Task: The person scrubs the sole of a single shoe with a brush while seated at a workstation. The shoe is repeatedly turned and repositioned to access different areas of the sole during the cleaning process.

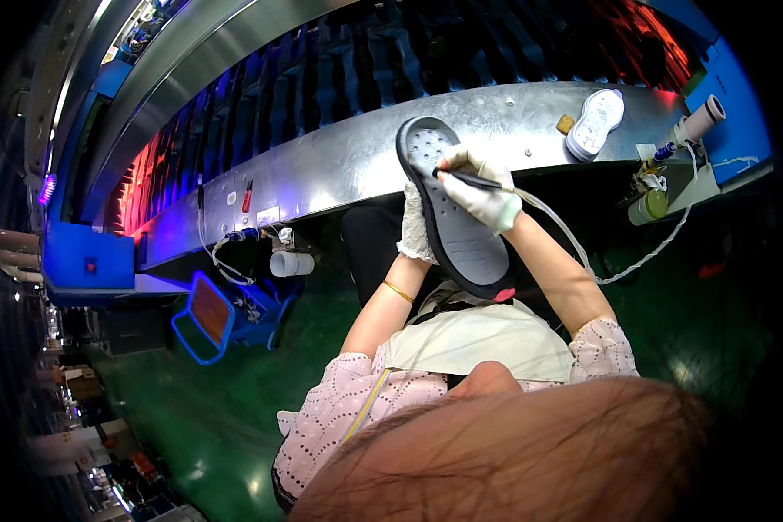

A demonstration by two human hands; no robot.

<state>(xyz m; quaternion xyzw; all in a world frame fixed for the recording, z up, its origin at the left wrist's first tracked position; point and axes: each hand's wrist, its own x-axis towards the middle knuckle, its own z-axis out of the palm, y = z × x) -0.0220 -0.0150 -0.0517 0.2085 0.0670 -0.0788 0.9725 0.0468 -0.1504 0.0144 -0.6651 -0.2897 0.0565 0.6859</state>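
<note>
A shoe sole (471, 244), grey inside with round dimples and a black rim, is held tilted over my lap, its far end reaching the metal ledge. My left hand (415, 228), in a white glove, grips the sole's left edge, its fingers partly hidden beneath it. Pinched in my gloved right hand (483, 190) is a black pen-like applicator (470, 179), its tip at the sole's dimpled far part. From the applicator's back end a pale thin hose (550, 211) runs off to the right. A reddish-pink patch shows at the sole's near end.
Along the metal ledge (357, 165) lie a white sole (597, 123), a small tan block (565, 123) and a red-handled tool (248, 197). Dark conveyor slats (322, 83) run behind it. Below hang a white cup (291, 264) and a yellowish jar (648, 207). A blue-framed chair (204, 317) stands left.
</note>
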